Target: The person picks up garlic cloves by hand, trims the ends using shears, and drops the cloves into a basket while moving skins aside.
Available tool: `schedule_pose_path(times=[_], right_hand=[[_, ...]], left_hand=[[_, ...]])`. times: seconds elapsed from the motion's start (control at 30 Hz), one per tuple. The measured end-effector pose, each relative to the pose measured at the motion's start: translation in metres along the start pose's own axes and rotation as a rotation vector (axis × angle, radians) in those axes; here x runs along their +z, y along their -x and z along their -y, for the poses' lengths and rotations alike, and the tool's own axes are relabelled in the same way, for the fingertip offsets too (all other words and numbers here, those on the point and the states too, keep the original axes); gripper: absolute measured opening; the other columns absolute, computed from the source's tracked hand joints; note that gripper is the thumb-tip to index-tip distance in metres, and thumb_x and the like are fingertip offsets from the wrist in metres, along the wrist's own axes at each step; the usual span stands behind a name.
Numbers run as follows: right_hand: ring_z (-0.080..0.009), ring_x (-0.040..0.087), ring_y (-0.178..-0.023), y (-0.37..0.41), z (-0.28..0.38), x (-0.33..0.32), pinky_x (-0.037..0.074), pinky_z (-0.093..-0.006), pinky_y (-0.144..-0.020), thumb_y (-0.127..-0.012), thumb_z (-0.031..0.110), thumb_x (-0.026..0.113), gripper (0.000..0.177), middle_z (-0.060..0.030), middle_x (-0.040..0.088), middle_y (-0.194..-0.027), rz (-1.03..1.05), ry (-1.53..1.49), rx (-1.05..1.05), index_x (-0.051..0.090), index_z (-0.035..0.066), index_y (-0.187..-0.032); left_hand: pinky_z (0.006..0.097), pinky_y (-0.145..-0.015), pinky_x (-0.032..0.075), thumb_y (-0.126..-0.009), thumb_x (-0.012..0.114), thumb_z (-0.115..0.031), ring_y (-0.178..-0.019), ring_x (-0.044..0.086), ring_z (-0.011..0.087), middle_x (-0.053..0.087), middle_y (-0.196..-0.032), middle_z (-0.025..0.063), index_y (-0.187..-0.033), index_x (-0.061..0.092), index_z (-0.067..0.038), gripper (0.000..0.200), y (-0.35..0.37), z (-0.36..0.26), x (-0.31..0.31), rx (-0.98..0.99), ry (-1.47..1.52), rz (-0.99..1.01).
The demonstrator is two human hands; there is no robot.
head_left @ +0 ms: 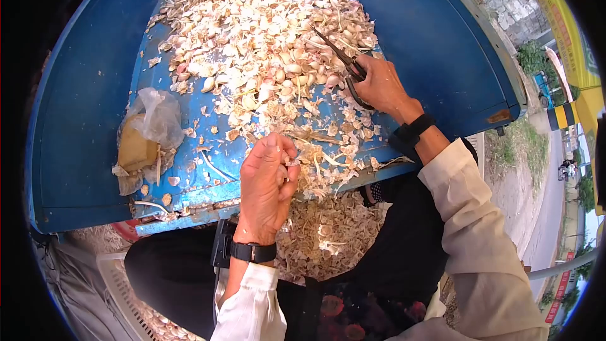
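Note:
My right hand (382,88) is closed round the handles of dark scissors (344,57), whose blades point up and left over the garlic. Curled near the front edge of the blue metal bed, my left hand (268,180) pinches a small pale piece of garlic (291,162), mostly hidden by the fingers. A large heap of garlic cloves (278,50), mixed with papery skins and cut stalks, spreads over the blue bed (211,136). Loose skins and stalks (328,158) lie between the two hands.
At the left, a clear plastic bag (158,117) sits against a yellowish block (136,145). Raised blue side walls (435,44) flank the heap. Garlic waste (328,233) covers the ground between my legs. A white crate (120,290) with cloves stands at lower left.

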State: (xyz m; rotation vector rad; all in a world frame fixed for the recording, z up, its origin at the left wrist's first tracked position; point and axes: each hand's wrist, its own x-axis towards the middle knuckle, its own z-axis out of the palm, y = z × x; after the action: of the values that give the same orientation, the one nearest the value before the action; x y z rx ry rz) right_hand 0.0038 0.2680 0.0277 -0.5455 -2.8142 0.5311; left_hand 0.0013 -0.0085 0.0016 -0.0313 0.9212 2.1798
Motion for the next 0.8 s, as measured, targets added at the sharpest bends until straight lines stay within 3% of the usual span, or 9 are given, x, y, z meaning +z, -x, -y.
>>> schedule_pose_path(times=[0.13,0.27,0.3,0.4,0.47,0.53,0.57,0.73,0.8], right_hand=[[-0.0369,0.058,-0.059,0.023,0.039,-0.029,0.044,-0.0433,-0.057,-0.077,0.023,0.074,0.027,-0.0172,0.061,-0.067,0.057,-0.06,-0.101,0.056,0.003,-0.077],[-0.038,0.059,-0.067,0.051,0.09,-0.031,0.046,-0.0432,-0.061,-0.07,0.018,0.077,0.031,-0.0156,0.063,-0.074,0.112,-0.114,-0.529,0.054,0.002,-0.084],[-0.0383,0.06,-0.07,0.054,0.096,-0.028,0.047,-0.0428,-0.063,-0.067,0.016,0.077,0.033,-0.0151,0.063,-0.077,0.131,-0.15,-0.661,0.054,0.002,-0.087],[-0.0279,0.057,-0.067,0.055,0.098,-0.015,0.044,-0.0346,-0.06,-0.061,0.011,0.08,0.04,-0.0074,0.058,-0.075,0.238,-0.302,-0.689,0.056,0.004,-0.092],[-0.0249,0.056,-0.065,0.061,0.098,-0.033,0.043,-0.0332,-0.058,-0.062,0.019,0.084,0.042,-0.0062,0.057,-0.073,0.266,-0.342,-0.592,0.058,0.004,-0.092],[-0.0216,0.054,-0.064,0.066,0.097,-0.051,0.041,-0.0321,-0.057,-0.061,0.031,0.087,0.048,-0.0061,0.056,-0.071,0.301,-0.325,-0.261,0.06,0.004,-0.091],[-0.0207,0.052,-0.062,0.067,0.096,-0.059,0.039,-0.0319,-0.055,-0.059,0.042,0.088,0.055,-0.0073,0.054,-0.07,0.321,-0.227,-0.222,0.058,0.004,-0.085],[-0.0317,0.056,-0.062,0.08,0.067,-0.056,0.042,-0.0412,-0.056,-0.064,0.051,0.082,0.057,-0.0116,0.055,-0.065,0.295,-0.064,-0.463,0.051,0.004,-0.073],[-0.0327,0.057,-0.064,0.083,0.065,-0.06,0.043,-0.042,-0.056,-0.065,0.054,0.08,0.058,-0.0115,0.055,-0.065,0.33,0.063,-0.48,0.052,0.004,-0.074]], left_hand=[[0.0128,-0.039,0.026,-0.097,0.059,-0.033,-0.06,0.047,0.0053,0.057,-0.092,0.0018,-0.104,0.059,-0.006,0.028,-0.003,0.002,0.014,0.014,-0.122,-0.026],[0.0148,-0.042,0.029,-0.092,0.065,-0.036,-0.057,0.047,0.0027,0.059,-0.088,-0.0001,-0.103,0.063,-0.006,0.032,-0.005,0.005,0.02,-0.002,-0.206,-0.062],[0.0146,-0.043,0.03,-0.094,0.063,-0.03,-0.059,0.049,0.0035,0.059,-0.087,0.0003,-0.108,0.061,-0.005,0.029,-0.007,0.007,0.016,-0.037,-0.261,-0.035],[0.0145,-0.042,0.03,-0.095,0.061,-0.018,-0.062,0.049,0.0033,0.061,-0.09,0.002,-0.116,0.059,-0.003,0.026,-0.003,0.006,0.012,-0.049,-0.273,-0.04],[0.0162,-0.043,0.03,-0.09,0.069,-0.022,-0.06,0.046,0.0033,0.064,-0.091,0.002,-0.111,0.063,-0.004,0.029,-0.001,0.004,0.003,-0.003,-0.104,0.048],[0.0154,-0.043,0.031,-0.089,0.069,-0.016,-0.061,0.048,0.0038,0.067,-0.098,0.0055,-0.116,0.062,-0.003,0.031,0.001,0.0,-0.002,0.011,-0.033,0.044],[0.0151,-0.043,0.032,-0.089,0.069,-0.015,-0.062,0.049,0.004,0.067,-0.099,0.0064,-0.117,0.062,-0.002,0.031,0.004,-0.005,-0.001,0.019,-0.027,0.041],[0.0152,-0.042,0.032,-0.089,0.069,-0.013,-0.063,0.052,0.0044,0.069,-0.099,0.0077,-0.118,0.062,-0.002,0.032,0.01,-0.01,-0.001,0.061,-0.073,0.077],[0.0149,-0.039,0.029,-0.089,0.066,-0.014,-0.052,0.044,0.0036,0.067,-0.09,0.0069,-0.116,0.061,-0.002,0.029,0.012,-0.009,0.005,0.144,-0.311,0.037]])
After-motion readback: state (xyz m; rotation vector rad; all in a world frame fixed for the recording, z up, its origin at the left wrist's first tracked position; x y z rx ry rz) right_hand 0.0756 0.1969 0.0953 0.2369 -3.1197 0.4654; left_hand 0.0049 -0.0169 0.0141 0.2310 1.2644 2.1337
